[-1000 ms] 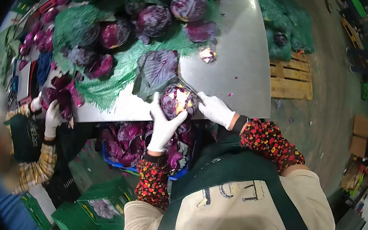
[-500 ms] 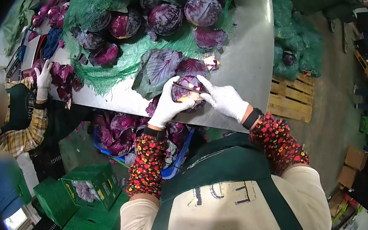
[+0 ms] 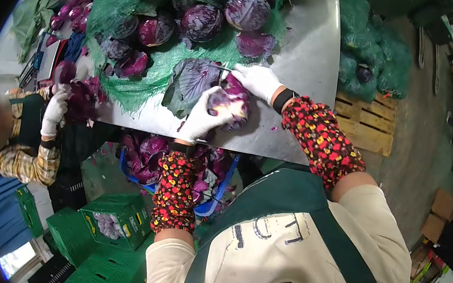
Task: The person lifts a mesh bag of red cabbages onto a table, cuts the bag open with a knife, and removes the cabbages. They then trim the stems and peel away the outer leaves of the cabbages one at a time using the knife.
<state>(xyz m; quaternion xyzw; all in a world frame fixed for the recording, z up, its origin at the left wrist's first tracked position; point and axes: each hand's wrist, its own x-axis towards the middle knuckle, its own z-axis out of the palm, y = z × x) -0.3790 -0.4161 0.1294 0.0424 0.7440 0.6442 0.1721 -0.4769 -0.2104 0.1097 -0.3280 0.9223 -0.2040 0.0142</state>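
A trimmed red cabbage (image 3: 236, 107) with a pale cut patch lies at the near edge of the metal table. My white-gloved left hand (image 3: 205, 117) is closed around its left side, steadying it. In my gloved right hand (image 3: 257, 82), just beyond the cabbage, is a small knife (image 3: 220, 67) whose thin blade points left; its handle is mostly hidden by my fingers. A big loose outer leaf (image 3: 193, 83) lies left of the cabbage, partly under the blade. Farther back, several whole cabbages (image 3: 201, 23) rest on green netting (image 3: 152, 78).
Below the table edge stands a blue crate (image 3: 208, 209) full of cabbage leaves. A co-worker (image 3: 29, 134) handles cabbage at the left. Green crates (image 3: 104, 262) are stacked on the floor. Netted sacks sit on a wooden pallet (image 3: 365, 120) right of the metal table (image 3: 308, 50).
My right hand with the knife has moved from across the cabbage to beyond it, up and left. The cabbage has turned in my left hand, and a whitish cut piece beyond it is no longer visible.
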